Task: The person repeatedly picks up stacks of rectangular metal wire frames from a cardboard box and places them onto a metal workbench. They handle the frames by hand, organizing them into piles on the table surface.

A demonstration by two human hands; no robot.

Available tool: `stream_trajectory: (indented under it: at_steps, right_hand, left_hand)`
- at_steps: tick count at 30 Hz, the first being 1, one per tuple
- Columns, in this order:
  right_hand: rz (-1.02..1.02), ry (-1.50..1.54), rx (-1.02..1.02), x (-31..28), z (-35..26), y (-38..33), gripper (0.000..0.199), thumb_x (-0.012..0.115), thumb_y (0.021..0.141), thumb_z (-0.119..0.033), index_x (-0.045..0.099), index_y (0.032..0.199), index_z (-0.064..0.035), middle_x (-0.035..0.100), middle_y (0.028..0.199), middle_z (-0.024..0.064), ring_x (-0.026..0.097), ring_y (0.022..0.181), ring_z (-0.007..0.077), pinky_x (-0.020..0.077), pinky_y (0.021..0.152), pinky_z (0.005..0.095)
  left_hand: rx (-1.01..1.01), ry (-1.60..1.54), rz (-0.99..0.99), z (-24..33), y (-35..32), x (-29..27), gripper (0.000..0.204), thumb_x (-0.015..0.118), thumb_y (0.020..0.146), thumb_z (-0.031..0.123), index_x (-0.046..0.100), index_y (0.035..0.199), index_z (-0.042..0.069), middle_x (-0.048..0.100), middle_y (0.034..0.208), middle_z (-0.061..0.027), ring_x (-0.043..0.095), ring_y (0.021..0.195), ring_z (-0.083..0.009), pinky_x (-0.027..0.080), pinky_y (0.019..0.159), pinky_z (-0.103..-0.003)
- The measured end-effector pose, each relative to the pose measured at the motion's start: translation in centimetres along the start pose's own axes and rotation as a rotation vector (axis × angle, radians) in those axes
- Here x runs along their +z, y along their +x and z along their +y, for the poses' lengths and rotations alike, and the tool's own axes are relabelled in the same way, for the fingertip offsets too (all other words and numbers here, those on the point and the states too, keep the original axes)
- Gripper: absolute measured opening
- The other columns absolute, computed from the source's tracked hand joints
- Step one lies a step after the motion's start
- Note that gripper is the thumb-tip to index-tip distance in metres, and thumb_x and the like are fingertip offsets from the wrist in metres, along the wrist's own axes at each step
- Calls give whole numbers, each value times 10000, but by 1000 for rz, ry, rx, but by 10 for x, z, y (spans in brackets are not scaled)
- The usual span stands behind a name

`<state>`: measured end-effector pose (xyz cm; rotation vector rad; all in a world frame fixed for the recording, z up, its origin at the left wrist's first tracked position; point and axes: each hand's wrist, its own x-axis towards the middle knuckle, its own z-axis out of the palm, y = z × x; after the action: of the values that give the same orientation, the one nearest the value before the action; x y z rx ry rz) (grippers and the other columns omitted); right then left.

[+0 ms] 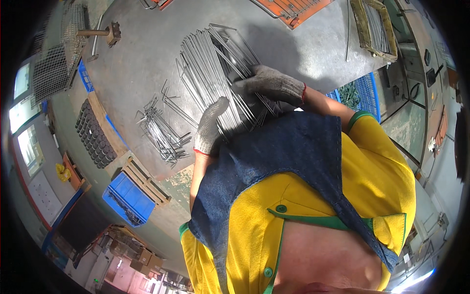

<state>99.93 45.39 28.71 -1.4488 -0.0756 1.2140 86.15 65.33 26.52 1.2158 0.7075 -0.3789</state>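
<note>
A thick bundle of bent steel wire frames (203, 63) lies in front of me on the grey metal table (147, 54). My left hand (211, 128), in a grey knitted glove, is closed around the bundle's near left side; some of its fingers are hidden by the wires. At the right side, my gloved right hand (271, 85) has its thumb and fingers closed on several frames that lean away from the main stack. A looser pile of smaller bent wires (164, 134) lies to the left of my left hand.
A hammer-like tool (110, 34) lies at the far left, orange fixtures (301, 11) at the far edge. A tray of straight rods (376, 27) sits far right, beyond a blue crate (367, 95). Left on the floor are a blue bin (128, 198) and dark cylinders (95, 134).
</note>
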Motion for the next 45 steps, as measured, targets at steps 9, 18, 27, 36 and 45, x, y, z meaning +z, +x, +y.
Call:
stream_trajectory:
  at_steps: [9,18,27,36,45]
  right_hand:
    - [-58,140,16,3,7,11,383,814,739,-216,644,1012,-7,652,773,61,609,616,123,509,542,260]
    - [29,-284,42,3,-23,-2,435,793,750,-289,655,1019,24,675,818,92,640,703,138,522,616,265]
    - [46,-175,8,1,-14,0,450,751,744,-317,641,1040,3,659,819,89,642,762,149,517,644,295]
    - [-101,175,96,-4,6,-21,410,735,806,-236,570,1110,-16,638,833,69,618,677,141,531,599,279]
    - [-199,118,126,21,21,-28,300,785,776,-302,652,882,-55,567,659,6,523,551,88,396,483,253]
  left_hand:
    - [386,664,-58,-6,-8,-12,315,454,970,110,603,1216,-18,608,1243,-146,544,1202,-223,397,1060,-335]
    - [-102,-292,-154,31,-22,26,303,497,975,207,629,1092,-40,689,906,-116,673,780,-178,550,766,-271]
    - [-41,-325,-115,8,-2,15,299,539,954,209,614,1111,-35,681,905,-130,680,795,-215,576,746,-323]
    - [-95,-429,-141,37,-25,34,291,505,950,202,577,1104,-35,651,870,-136,656,737,-235,571,697,-344]
    - [49,-369,12,33,-25,30,271,606,914,158,630,1090,-48,688,957,-125,676,863,-197,547,782,-292]
